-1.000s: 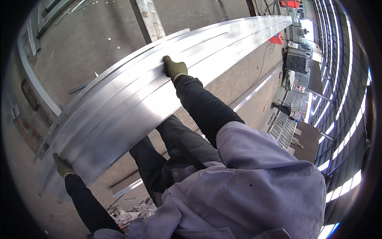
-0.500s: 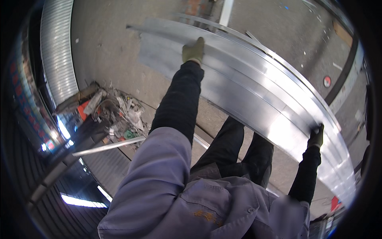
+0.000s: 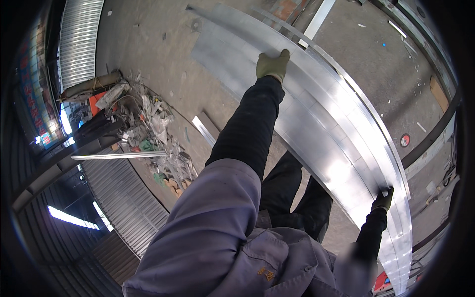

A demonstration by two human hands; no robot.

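Note:
A long, shiny ribbed metal sheet (image 3: 316,119) stretches from the upper middle to the lower right, across the front of my legs. My left hand (image 3: 272,65), in an olive-green glove, is closed on a raised rib toward the sheet's far left end. Farther along, near the lower right, my gloved right hand (image 3: 382,199) grips the same rib. The fingertips of both hands are partly hidden against the metal.
A heap of scrap and rags (image 3: 153,123) lies on the floor at left, with a thin metal strip (image 3: 118,155) beside it. Corrugated metal (image 3: 79,44) stands at the far left. Beyond the sheet lie a white bar (image 3: 317,22) and a red disc (image 3: 405,140).
The sheet has swung in view, its far left end shifting right and up and its near right end downward. Both hands have stayed on it; the whole view has also turned.

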